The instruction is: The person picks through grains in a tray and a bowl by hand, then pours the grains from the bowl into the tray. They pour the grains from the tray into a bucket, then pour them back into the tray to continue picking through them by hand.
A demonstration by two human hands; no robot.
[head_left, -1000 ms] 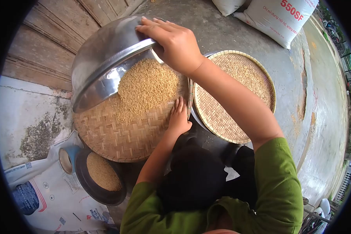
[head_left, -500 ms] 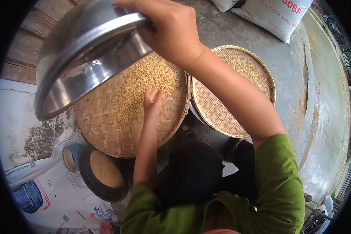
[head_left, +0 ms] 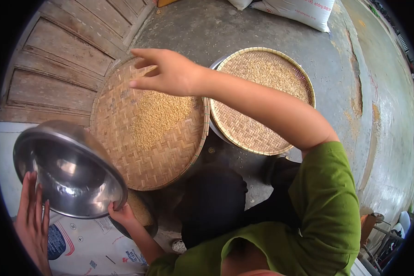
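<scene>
A large stainless steel bowl (head_left: 69, 175) is tilted at the left, its shiny inside facing me, with no grain visible in it. My left hand (head_left: 122, 214) pinches the bowl's lower right rim. My right hand (head_left: 163, 73) holds nothing and hovers with fingers apart over the far part of a round woven bamboo tray (head_left: 165, 165). A heap of golden unhusked grain (head_left: 161, 117) lies on that tray. Another person's hand (head_left: 32, 207), fingers stretched out, is up against the bowl at its lower left.
A second bamboo tray (head_left: 239, 124) with a thinner layer of grain stands to the right. Behind the bowl, a dark basin (head_left: 145, 225) with grain is partly hidden. Printed sacks (head_left: 101, 244) lie lower left; a full white sack (head_left: 299, 14) stands behind. Wooden door panels (head_left: 60, 41) border the left.
The bowl has moved down and left, out of my right hand. My left hand has left the grain and now grips the rim. Another person's hand has come in at the left.
</scene>
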